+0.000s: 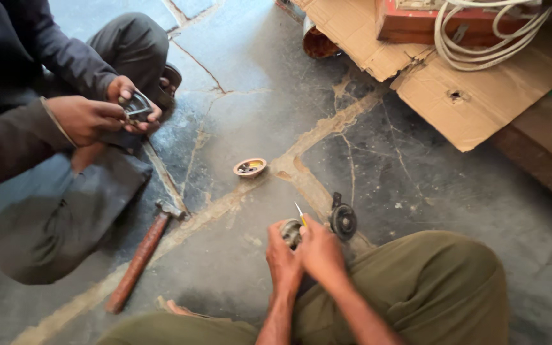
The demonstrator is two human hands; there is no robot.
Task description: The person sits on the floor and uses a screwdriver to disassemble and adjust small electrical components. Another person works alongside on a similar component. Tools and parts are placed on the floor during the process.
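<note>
Squatting at the left on the cracked stone floor (pixel 416 179), a co-worker (pixel 27 128) grips a dark part; a hammer (pixel 138 262) lies nearby. The left hand (pixel 282 255) is closed round a small round metal part (pixel 291 231), the right hand (pixel 319 252) pinching a yellow-handled tool (pixel 299 214); cardboard (pixel 474 108) far right.

Hammer (pixel 140 259) rusty metal; floor (pixel 250 121) rough stone.

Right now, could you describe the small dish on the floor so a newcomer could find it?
Start at the pale crack running across the stone floor. The small dish sits beside it, midway between both people. It alone is round, shallow and pinkish, holding small bits.
</note>
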